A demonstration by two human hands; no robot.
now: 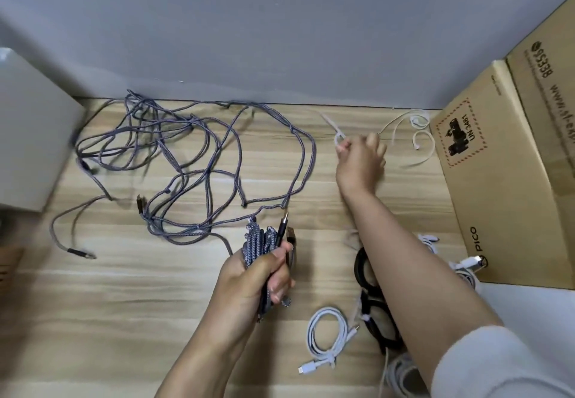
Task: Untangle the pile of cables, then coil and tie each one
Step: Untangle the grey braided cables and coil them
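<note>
My left hand [259, 276] grips a folded bundle of grey braided cable [259, 243], its dark plug ends sticking up above my fist. My right hand [362, 158] reaches to the far side of the wooden table and pinches a white zip tie [334, 133]. A tangle of grey braided cables [186, 154] sprawls across the left and middle of the table. Near the front lie a coiled, tied white cable [326, 337] and a coiled black cable [370, 301], partly under my right forearm.
More white zip ties [418, 136] lie by the far right wall. A cardboard box [504, 161] fills the right side, with white cables [463, 265] at its base. A grey box [28, 136] stands at the left. A grey wall runs behind the table [124, 304].
</note>
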